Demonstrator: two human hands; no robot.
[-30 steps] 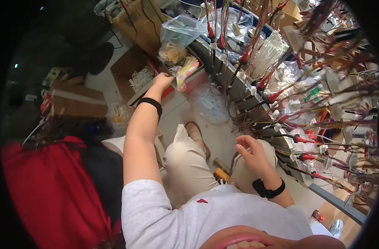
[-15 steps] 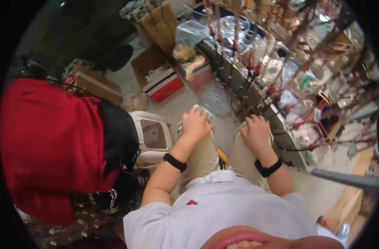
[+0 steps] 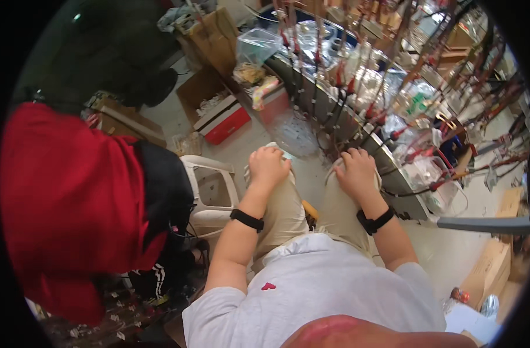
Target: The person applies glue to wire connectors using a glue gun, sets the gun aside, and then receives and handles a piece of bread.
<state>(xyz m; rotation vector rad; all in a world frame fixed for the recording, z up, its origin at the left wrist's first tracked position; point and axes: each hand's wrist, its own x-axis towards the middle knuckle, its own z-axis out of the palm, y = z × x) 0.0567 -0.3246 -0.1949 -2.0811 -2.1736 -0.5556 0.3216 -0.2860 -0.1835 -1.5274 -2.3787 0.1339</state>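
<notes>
Both of my hands rest on my knees, and neither holds anything. My left hand (image 3: 268,166) lies over the left knee of my beige trousers (image 3: 281,217), its fingers draped across the top. On the other knee sits my right hand (image 3: 356,174), palm down with its fingers slightly apart. A black band (image 3: 247,220) circles my left wrist, and a second black band (image 3: 376,221) is on the right one. Between my thighs a small yellow thing (image 3: 310,209) shows in part; I cannot make out what it is.
A white plastic stool (image 3: 210,214) stands at my left, beside a person in red (image 3: 73,203). Ahead are a red-and-white box (image 3: 225,123) and a clear plastic bag (image 3: 297,136). A cluttered bench (image 3: 392,156) with hanging cables runs along the right. A grey bar (image 3: 485,225) juts in at right.
The view has shifted slightly, so the surroundings sit a little differently. Both hands stay on the knees; the left hand's fingers lie a bit closer together.
</notes>
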